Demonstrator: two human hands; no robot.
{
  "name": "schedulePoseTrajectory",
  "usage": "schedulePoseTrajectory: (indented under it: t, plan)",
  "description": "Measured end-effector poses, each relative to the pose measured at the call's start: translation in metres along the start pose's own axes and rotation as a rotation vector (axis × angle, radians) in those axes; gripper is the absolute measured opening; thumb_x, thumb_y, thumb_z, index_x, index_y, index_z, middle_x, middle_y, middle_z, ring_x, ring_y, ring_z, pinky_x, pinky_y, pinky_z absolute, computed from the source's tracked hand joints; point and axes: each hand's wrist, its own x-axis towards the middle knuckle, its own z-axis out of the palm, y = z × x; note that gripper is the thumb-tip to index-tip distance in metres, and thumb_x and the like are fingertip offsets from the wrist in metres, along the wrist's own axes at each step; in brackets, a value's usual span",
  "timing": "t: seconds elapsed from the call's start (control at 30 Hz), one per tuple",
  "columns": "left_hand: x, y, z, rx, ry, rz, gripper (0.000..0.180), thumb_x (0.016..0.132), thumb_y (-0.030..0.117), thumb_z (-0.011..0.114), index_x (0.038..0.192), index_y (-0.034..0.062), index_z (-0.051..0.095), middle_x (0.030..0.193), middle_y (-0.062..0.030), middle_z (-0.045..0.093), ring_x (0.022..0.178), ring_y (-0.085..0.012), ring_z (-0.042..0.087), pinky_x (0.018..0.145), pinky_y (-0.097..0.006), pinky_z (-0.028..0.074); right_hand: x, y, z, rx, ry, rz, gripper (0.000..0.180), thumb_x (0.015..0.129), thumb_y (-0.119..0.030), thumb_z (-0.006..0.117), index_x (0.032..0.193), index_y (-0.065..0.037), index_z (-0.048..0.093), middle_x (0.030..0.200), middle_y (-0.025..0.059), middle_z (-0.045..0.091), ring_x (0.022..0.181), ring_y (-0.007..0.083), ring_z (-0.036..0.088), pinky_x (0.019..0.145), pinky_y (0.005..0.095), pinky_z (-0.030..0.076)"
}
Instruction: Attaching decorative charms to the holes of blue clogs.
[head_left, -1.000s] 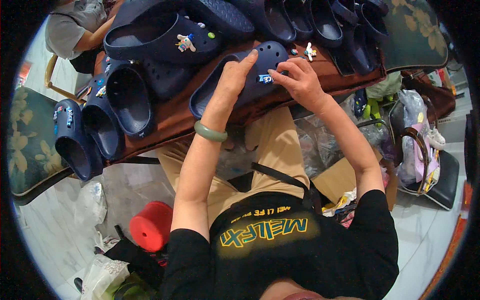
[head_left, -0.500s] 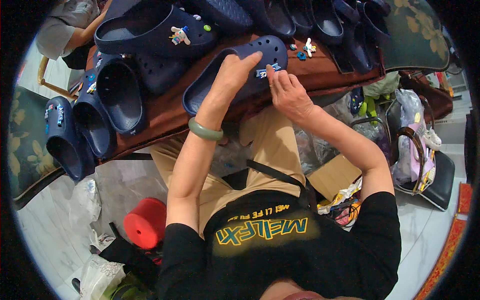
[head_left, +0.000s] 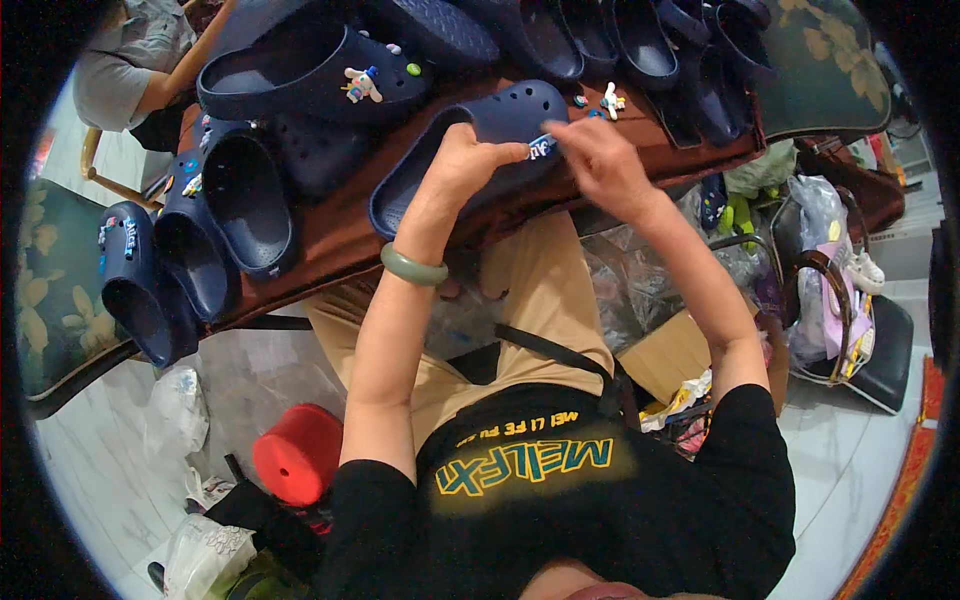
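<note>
A: Clog position?
B: Rounded navy-blue clog with vent holes point(head_left: 495, 122) is over the near edge of the dark-brown cloth point(head_left: 345, 205), toe up-right, heel down-left. Can't say if it's resting or lifted.

A: Left grip?
B: Left hand point(head_left: 462, 168) is closed around the clog's side. Thumb lies across the top, tip beside the flat blue-and-white lettered charm point(head_left: 541, 147). Other fingers hidden. Pale-green smooth bangle point(head_left: 413, 266) on that wrist.

A: Right?
B: Right hand point(head_left: 605, 168) is motion-blurred, fingers curled, tips by the charm's right end. Can't say whether they pinch it, touch it or sit just clear, nor how wide the gap is.

A: Charm location?
B: On the clog's upper, near the toe, between the two hands. Partly covered.

A: Nearby?
B: White long-eared figure charm point(head_left: 613, 102) loose on the cloth past the toe, smaller bits next to it. Large navy clog point(head_left: 285, 92) up-left, wearing a white figure charm with a blue top point(head_left: 362, 86) and a round green charm point(head_left: 413, 70).
</note>
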Motion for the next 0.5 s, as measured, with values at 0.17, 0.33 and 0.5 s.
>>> schedulePoseTrajectory:
  t: [0.17, 0.33, 0.5]
  plan:
    - [-0.004, 0.004, 0.007, 0.0, -0.021, 0.066, 0.04, 0.071, 0.0, 0.067, 0.11, -0.0041, 0.06, 0.103, -0.0076, 0.064, 0.094, -0.0175, 0.061, 0.082, -0.029, 0.049, -0.005, 0.099, -0.007, -0.125, 0.168, 0.227, 0.026, 0.084, -0.01, 0.062, 0.111, -0.008, 0.063, 0.089, 0.0127, 0.06, 0.088, 0.0319, 0.059, 0.078, 0.0402, 0.049]
    - [-0.013, -0.004, 0.008, 0.092, -0.014, 0.125, 0.046, 0.075, 0.014, 0.066, 0.116, -0.0043, 0.055, 0.103, -0.0125, 0.064, 0.096, -0.0212, 0.061, 0.087, -0.032, 0.048, -0.004, 0.129, -0.01, -0.169, -0.072, 0.497, 0.032, 0.081, -0.023, 0.069, 0.11, -0.01, 0.065, 0.086, 0.0149, 0.061, 0.087, 0.0337, 0.061, 0.075, 0.0411, 0.049]
    - [-0.017, -0.005, 0.007, 0.131, -0.003, 0.138, 0.046, 0.077, 0.015, 0.064, 0.117, -0.0043, 0.054, 0.107, -0.0131, 0.062, 0.099, -0.0207, 0.059, 0.089, -0.031, 0.046, 0.006, 0.136, -0.013, -0.404, -0.191, 0.381, 0.022, 0.083, -0.015, 0.062, 0.101, -0.003, 0.06, 0.086, 0.0181, 0.063, 0.083, 0.0368, 0.062, 0.073, 0.0454, 0.05]
